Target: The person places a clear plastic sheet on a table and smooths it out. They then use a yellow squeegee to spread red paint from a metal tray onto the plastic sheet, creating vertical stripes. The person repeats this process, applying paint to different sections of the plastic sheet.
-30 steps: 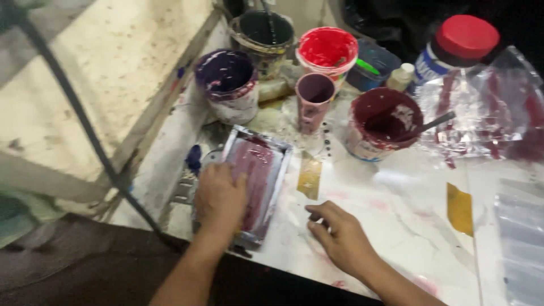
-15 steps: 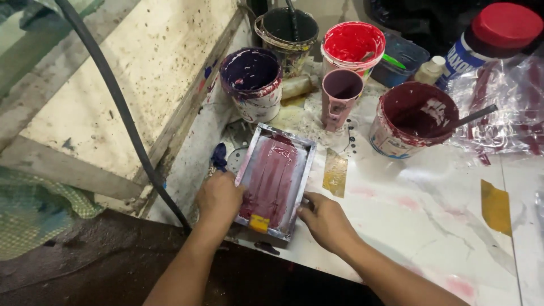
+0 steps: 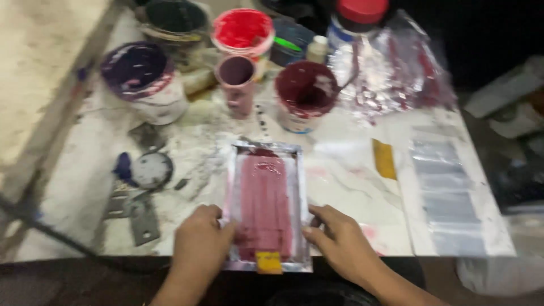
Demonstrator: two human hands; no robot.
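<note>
Left hand (image 3: 199,245) clamped on the near left edge of the small framed screen (image 3: 266,207), right hand (image 3: 340,241) gripping its near right edge, frame lying flat at the front of the stained white table (image 3: 351,175), maroon paint pot (image 3: 305,93) beyond.

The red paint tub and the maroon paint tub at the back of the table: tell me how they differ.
The red paint tub holds bright red paint; the maroon paint tub holds dark wine-coloured paint. The red paint tub stands farther back in the row of pots, while the maroon paint tub sits nearer the small framed screen that both hands grip. A stick-like handle seems to lean from the maroon tub; none shows in the red one. Both are round, open and upright.
</note>
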